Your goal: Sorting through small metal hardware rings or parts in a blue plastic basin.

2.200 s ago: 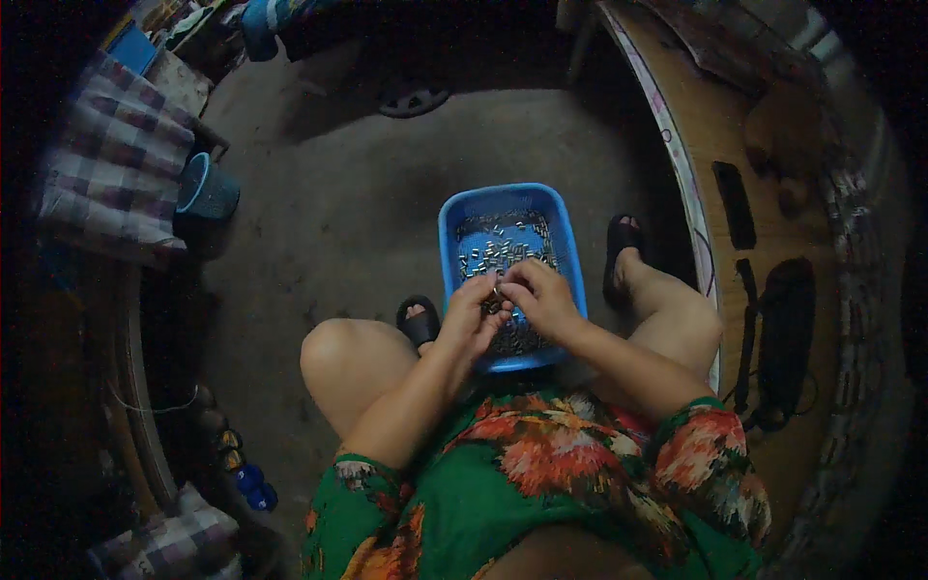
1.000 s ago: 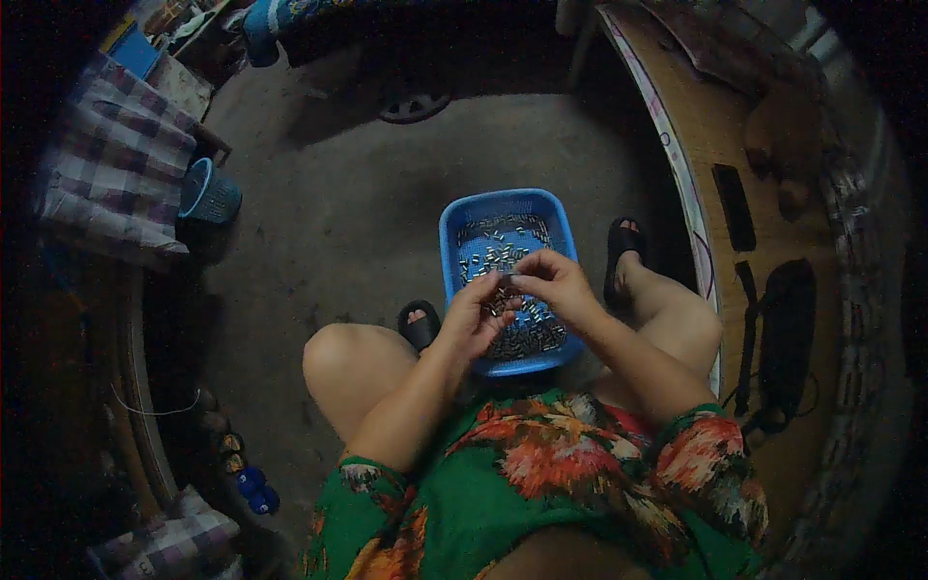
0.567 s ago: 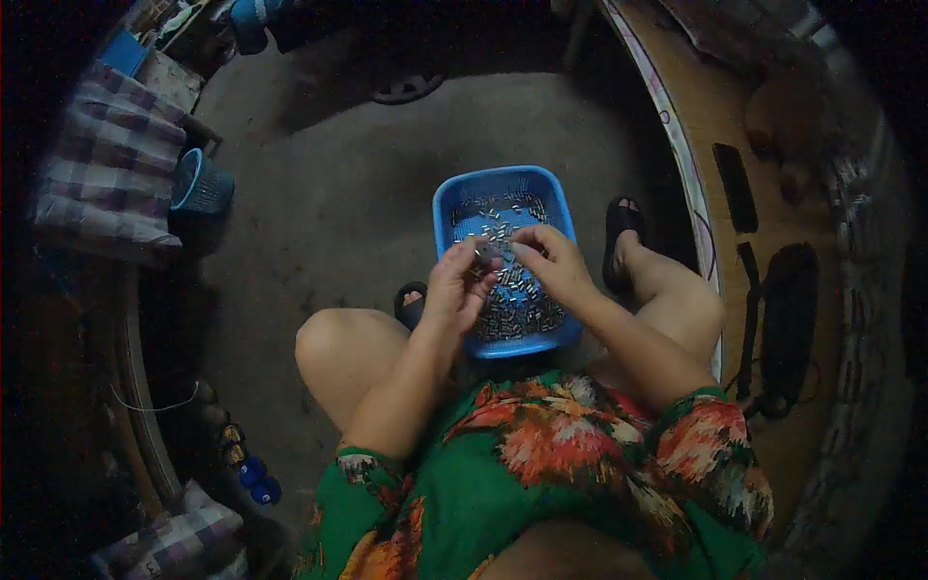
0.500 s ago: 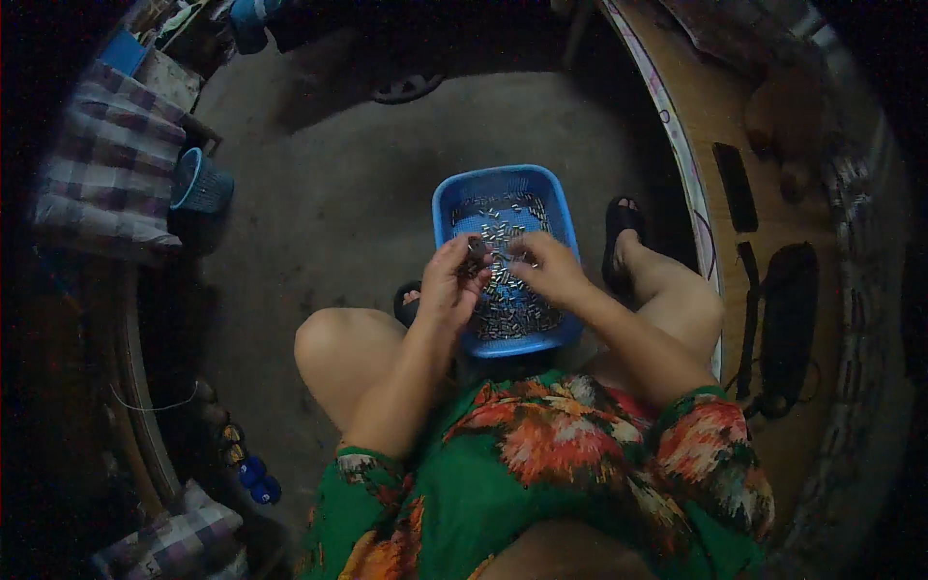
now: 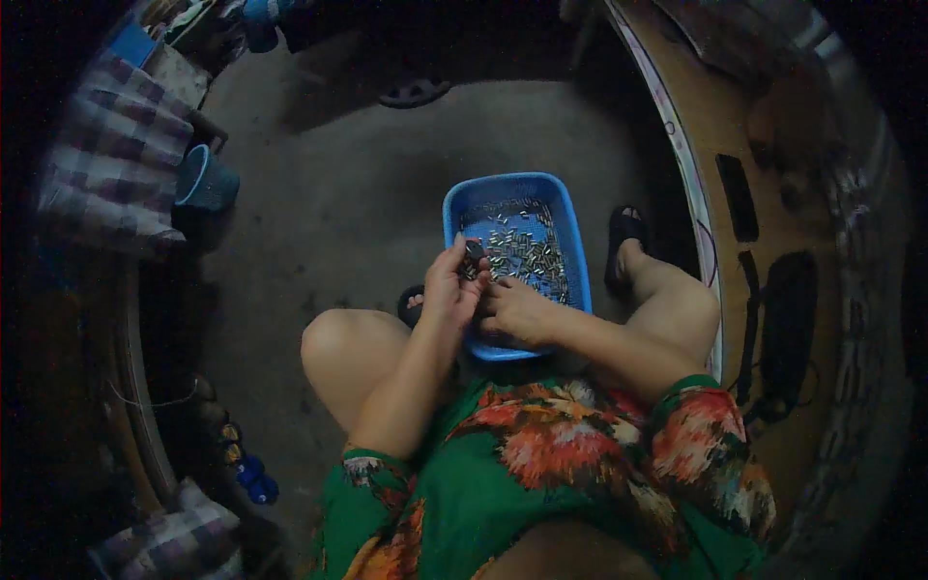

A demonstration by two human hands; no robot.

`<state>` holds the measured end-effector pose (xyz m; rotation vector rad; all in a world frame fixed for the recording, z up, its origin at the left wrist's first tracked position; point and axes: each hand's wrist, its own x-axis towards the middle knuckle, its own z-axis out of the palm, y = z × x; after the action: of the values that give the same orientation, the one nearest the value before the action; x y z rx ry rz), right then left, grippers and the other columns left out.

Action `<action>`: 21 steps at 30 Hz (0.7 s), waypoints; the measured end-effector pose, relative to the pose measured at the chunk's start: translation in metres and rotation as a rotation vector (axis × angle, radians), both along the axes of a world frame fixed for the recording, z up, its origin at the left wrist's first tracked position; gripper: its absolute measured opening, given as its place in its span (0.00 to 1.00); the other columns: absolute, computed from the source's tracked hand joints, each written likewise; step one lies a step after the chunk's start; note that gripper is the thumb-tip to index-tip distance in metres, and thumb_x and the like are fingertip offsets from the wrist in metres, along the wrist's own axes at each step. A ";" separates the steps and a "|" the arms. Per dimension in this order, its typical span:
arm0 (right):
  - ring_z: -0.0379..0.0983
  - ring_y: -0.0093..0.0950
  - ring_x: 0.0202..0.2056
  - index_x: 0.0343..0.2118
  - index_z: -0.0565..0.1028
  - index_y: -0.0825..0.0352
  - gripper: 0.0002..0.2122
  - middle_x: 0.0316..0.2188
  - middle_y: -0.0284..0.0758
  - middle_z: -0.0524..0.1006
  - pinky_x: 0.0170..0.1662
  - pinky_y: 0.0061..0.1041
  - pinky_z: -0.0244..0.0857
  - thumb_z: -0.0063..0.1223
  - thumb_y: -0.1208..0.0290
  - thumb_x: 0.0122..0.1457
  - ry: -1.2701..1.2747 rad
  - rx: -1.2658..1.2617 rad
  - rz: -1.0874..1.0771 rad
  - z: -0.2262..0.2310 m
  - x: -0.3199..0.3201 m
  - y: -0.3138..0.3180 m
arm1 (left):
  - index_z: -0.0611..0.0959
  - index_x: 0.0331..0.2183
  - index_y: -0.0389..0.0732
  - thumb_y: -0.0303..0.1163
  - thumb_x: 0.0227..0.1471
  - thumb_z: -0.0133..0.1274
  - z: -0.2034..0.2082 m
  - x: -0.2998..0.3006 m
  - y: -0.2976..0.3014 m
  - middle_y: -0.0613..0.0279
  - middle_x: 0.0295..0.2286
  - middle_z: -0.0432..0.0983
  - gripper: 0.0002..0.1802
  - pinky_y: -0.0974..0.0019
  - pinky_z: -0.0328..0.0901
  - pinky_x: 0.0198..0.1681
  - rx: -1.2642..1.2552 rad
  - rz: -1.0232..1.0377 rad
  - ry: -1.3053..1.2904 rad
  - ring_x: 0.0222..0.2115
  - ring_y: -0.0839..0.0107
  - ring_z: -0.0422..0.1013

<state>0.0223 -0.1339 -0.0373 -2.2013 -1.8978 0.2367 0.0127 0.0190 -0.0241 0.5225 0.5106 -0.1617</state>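
1. The small metal cylinders [image 5: 527, 253] lay loose inside the blue basket [image 5: 510, 177], which stood on the floor [image 5: 319, 193] between the knees; more of them may have been hidden under the right hand.
2. At the basket's 9 o'clock, the left hand [image 5: 452, 280] was half curled, palm up, with a dark piece [image 5: 475, 248] pinched near the thumb; whatever else the palm cupped could not be told.
3. At 6 o'clock, the right hand [image 5: 522, 314] was bent downward over the basket, fingers near the left hand's; its grasp was hidden, so I could not tell whether it held anything.
4. Likeliest trouble: the dark piece slipping, because the pinch was small and near the basket's edge; it could have dropped among the cylinders or outside the rim.
5. Dim light and similar shapes could also have led to a wrong pick, and a knock from the right hand could have loosened the left's hold.
6. Count: 1 basket, 1 dark piece visible, 2 hands, cylinders too many and overlapped to count.
7. Farther out: 2 black sandals [image 5: 629, 227], at 2 and 8 o'clock; 1 bluish bin [image 5: 208, 184] toward 10.
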 end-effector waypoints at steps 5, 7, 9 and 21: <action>0.61 0.32 0.41 0.27 0.72 0.57 0.08 0.33 0.34 0.68 0.40 0.35 0.56 0.45 0.65 0.43 0.006 0.013 -0.080 -0.003 -0.001 0.003 | 0.72 0.30 0.38 0.39 0.49 0.46 -0.002 0.003 0.002 0.60 0.22 0.70 0.13 0.74 0.63 0.21 0.036 0.009 0.035 0.21 0.73 0.67; 0.62 0.32 0.40 0.27 0.72 0.58 0.08 0.32 0.35 0.68 0.38 0.35 0.57 0.44 0.66 0.43 -0.010 -0.028 -0.114 0.000 0.001 0.001 | 0.72 0.30 0.38 0.39 0.49 0.46 -0.002 0.003 0.003 0.60 0.22 0.70 0.13 0.74 0.63 0.21 0.043 -0.003 0.015 0.21 0.73 0.67; 0.63 0.34 0.37 0.28 0.71 0.60 0.08 0.30 0.37 0.67 0.33 0.34 0.60 0.43 0.68 0.45 0.006 0.014 -0.169 -0.005 0.006 -0.006 | 0.72 0.30 0.38 0.38 0.49 0.46 -0.001 0.003 0.003 0.60 0.22 0.70 0.13 0.74 0.63 0.21 0.051 0.003 0.033 0.21 0.73 0.67; 0.68 0.35 0.27 0.27 0.71 0.67 0.08 0.23 0.39 0.70 0.31 0.31 0.63 0.48 0.77 0.39 0.330 0.077 -0.677 -0.020 0.012 -0.020 | 0.72 0.30 0.39 0.39 0.49 0.47 0.004 0.001 0.000 0.60 0.23 0.70 0.12 0.73 0.62 0.21 0.126 -0.025 0.052 0.22 0.72 0.67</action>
<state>0.0345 -0.1534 -0.0576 -2.4155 -0.9134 0.3631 0.0140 0.0190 -0.0205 0.6496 0.5680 -0.1681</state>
